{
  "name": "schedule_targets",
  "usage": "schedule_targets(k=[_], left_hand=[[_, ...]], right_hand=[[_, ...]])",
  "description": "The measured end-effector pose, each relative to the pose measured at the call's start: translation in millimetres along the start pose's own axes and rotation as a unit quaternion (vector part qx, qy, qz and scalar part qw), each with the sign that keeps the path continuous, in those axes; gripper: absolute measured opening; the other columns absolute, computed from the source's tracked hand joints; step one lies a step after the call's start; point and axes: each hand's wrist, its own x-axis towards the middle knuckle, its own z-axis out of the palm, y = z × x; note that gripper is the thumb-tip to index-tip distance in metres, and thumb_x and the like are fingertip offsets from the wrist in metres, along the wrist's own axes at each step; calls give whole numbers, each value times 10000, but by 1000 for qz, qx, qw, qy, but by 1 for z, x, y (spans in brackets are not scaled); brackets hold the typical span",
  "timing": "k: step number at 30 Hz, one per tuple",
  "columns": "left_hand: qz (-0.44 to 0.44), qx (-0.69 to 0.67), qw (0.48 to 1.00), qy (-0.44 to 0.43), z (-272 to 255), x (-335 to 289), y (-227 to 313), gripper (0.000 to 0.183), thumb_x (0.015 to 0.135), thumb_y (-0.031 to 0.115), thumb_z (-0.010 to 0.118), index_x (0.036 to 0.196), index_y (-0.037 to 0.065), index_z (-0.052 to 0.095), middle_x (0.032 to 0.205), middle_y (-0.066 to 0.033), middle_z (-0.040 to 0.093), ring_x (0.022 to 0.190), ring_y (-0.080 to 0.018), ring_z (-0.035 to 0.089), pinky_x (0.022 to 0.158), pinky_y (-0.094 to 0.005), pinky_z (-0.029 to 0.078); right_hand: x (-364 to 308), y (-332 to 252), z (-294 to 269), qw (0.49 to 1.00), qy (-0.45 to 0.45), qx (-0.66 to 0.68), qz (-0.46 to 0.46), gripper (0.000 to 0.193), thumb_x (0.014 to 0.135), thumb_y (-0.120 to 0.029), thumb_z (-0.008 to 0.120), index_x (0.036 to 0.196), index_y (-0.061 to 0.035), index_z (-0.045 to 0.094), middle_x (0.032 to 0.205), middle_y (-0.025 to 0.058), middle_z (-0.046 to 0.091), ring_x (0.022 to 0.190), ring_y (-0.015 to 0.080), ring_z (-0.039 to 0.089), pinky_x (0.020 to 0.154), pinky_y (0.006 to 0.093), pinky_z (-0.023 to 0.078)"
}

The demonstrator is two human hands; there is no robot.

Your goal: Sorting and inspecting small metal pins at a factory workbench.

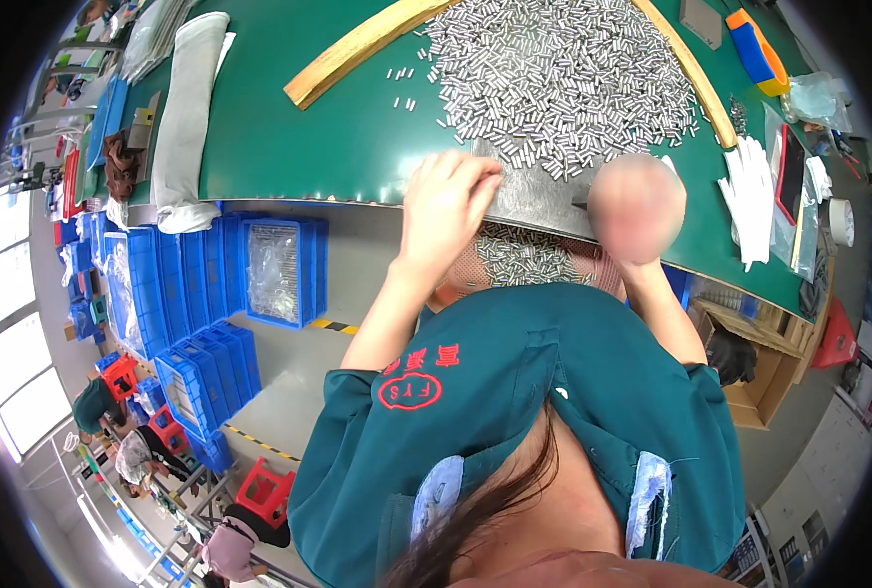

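A large heap of small silvery metal pins (563,73) lies on the green table, spilling onto a dark grey plate (534,199) at the near edge. My left hand (444,208) is at the plate's left side, its fingers bent and pressed together with the thumb close to them. Whatever it may hold is too small to make out. At the plate's right side is my right hand (638,208), whose fingers are smeared by blur. Below the table edge, over my lap, more pins (524,260) lie in a pinkish mesh holder (597,265).
Wooden strips (357,54) flank the heap. To the right lie white gloves (747,201), a red-framed dark flat thing (791,174) and a blue-orange tape dispenser (757,51). A grey sleeve-like cloth (189,118) lies left. Blue crates (205,377) stand on the floor at left.
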Motion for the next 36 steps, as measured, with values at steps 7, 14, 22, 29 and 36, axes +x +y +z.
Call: schedule_targets(k=[7, 14, 22, 29, 36], left_hand=[[1, 23, 998, -54, 14, 21, 3, 182, 719, 163, 679, 877, 102, 612, 745, -23, 538, 708, -198, 508, 659, -310, 424], [19, 12, 996, -81, 9, 15, 3, 165, 710, 115, 663, 863, 98, 603, 768, -24, 550, 744, -206, 529, 683, -321, 427], [44, 21, 992, -113, 5, 33, 4, 141, 716, 87, 645, 850, 90, 602, 789, -28, 553, 769, -222, 534, 699, -328, 426], [39, 20, 991, -127, 8, 29, 12, 131, 702, 72, 654, 820, 77, 599, 762, -37, 531, 743, -214, 537, 681, -324, 433], [-35, -47, 995, -80, 21, 13, 16, 133, 691, 51, 667, 805, 80, 605, 705, -13, 538, 610, -154, 485, 585, -279, 411]], right_hand=[[16, 20, 11, 998, -36, 46, 34, 453, 936, -225, 306, 506, -81, 317, 412, 12, 306, 367, 102, 248, 359, 249, 219], [18, 20, 4, 996, -72, -4, 50, 470, 934, -256, 260, 490, -110, 304, 405, -2, 310, 380, 103, 241, 371, 251, 233], [15, 25, 3, 997, -63, 43, 28, 445, 923, -186, 311, 494, -75, 344, 421, 22, 341, 368, 99, 264, 376, 249, 239], [13, 27, -5, 995, -53, 84, 3, 442, 919, -180, 287, 491, -78, 338, 416, 27, 335, 359, 101, 255, 366, 250, 241], [19, 25, -1, 992, -36, 119, 16, 452, 943, -207, 262, 513, -81, 321, 420, 19, 313, 364, 93, 242, 353, 238, 233]])
